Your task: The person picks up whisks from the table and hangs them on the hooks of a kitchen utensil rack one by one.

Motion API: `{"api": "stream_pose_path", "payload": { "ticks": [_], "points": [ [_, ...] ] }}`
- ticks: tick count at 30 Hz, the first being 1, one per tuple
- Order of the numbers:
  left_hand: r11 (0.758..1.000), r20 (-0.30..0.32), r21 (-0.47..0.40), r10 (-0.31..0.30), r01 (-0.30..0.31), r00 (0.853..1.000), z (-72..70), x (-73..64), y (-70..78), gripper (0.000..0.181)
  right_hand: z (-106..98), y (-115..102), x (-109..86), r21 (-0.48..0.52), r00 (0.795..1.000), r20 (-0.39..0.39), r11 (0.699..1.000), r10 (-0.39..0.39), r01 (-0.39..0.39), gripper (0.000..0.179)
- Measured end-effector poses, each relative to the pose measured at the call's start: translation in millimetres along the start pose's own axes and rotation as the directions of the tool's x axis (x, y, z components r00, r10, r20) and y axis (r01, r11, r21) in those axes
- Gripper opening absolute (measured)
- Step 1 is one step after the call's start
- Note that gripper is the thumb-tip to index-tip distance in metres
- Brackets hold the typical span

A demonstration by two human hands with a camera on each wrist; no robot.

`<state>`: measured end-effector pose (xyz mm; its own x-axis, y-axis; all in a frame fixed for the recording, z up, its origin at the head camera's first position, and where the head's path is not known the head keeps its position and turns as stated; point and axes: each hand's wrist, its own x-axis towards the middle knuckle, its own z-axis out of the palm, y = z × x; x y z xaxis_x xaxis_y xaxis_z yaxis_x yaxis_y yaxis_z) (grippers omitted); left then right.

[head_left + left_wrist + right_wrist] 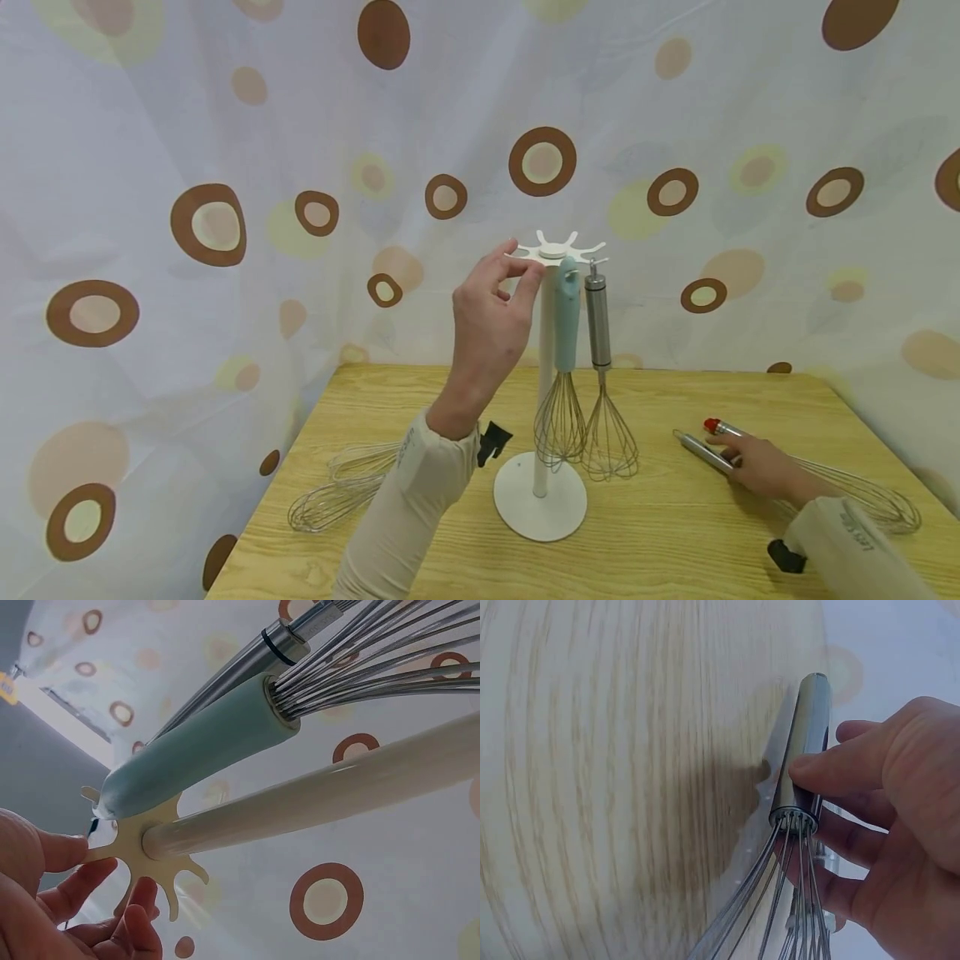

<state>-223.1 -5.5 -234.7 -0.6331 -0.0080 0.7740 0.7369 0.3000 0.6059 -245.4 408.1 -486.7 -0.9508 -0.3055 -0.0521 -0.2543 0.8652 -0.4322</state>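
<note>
My left hand (491, 321) pinches one prong of the white rack top (131, 859), thumb on one side and fingers on the other. From that rack hang a whisk with a pale blue-green handle (567, 321) and a whisk with a steel handle (598, 321). Over on the right, my right hand (765, 468) grips a second steel-handled whisk (802, 750) low over the table, its thumb across the handle just behind the wires. Close beside it lies a whisk with a red tip (712, 426), partly hidden by that hand.
The rack's round white base (540, 517) stands mid-table on the wooden table (637, 550). Wire whisk heads (337, 492) lie at the left, partly behind my left sleeve. A dotted curtain (450, 108) closes off the back and sides.
</note>
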Motion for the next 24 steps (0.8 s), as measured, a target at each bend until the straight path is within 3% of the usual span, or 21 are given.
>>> {"api": "stream_pose_path", "payload": {
  "ticks": [5,14,24],
  "points": [
    [1.0,0.007,0.024,-0.002,0.002,1.0,-0.5,-0.2,-1.9,0.017,1.9,-16.4,1.7,0.019,0.999,-0.051,1.0,-0.013,0.014,0.048],
    [0.999,0.059,-0.012,-0.052,0.052,0.997,-3.8,0.4,-6.1,0.021,-3.1,-58.1,9.4,0.019,0.98,-0.176,0.995,-0.092,0.097,0.046],
    [0.997,0.118,-0.029,-0.069,0.072,0.991,-8.8,6.4,-12.6,0.024,-21.3,-107.6,19.1,0.068,0.93,-0.329,0.978,-0.166,0.198,0.05]
  ]
}}
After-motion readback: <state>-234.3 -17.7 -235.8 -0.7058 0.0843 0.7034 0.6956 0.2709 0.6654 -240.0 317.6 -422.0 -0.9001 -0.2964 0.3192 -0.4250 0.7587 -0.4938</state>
